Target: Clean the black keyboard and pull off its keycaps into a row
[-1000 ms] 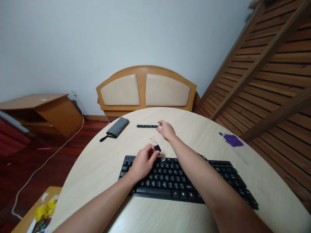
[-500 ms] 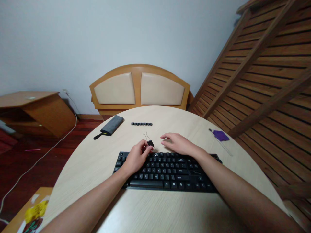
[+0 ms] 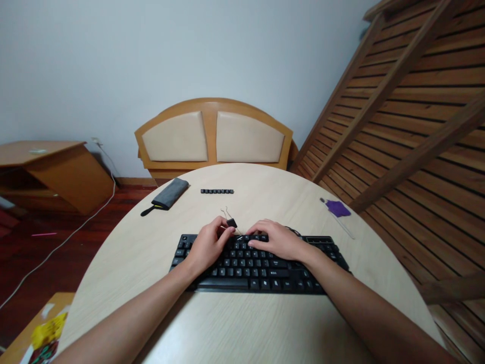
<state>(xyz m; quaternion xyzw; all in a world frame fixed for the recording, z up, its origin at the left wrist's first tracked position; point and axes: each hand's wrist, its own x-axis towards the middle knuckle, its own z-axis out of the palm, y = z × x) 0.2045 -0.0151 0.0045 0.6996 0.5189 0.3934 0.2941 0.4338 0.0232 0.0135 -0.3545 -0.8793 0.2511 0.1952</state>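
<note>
A black keyboard (image 3: 242, 271) lies on the round table in front of me. My left hand (image 3: 210, 242) is over its upper left part, closed on a small keycap puller (image 3: 231, 222) with a black body. Thin wire prongs stick out from both ends of this tool; the lower wires reach the keyboard's top row. My right hand (image 3: 276, 240) rests on the top rows of keys, just right of the puller. Its fingers are bent, with thumb and fingers apart and nothing seen between them. Behind the hands, several black keycaps (image 3: 217, 191) stand in a straight row.
A grey pouch (image 3: 170, 193) with a dark strap lies at the table's back left. On the right are a purple cloth (image 3: 338, 208) and a thin white-handled brush (image 3: 343, 226). A padded headboard (image 3: 212, 132) stands behind the table (image 3: 125, 253), wooden slats (image 3: 417, 111) to the right.
My right hand has come left and down from beyond the keyboard onto its top keys. The left hand still holds the keycap puller in nearly the same place. The view has shifted slightly.
</note>
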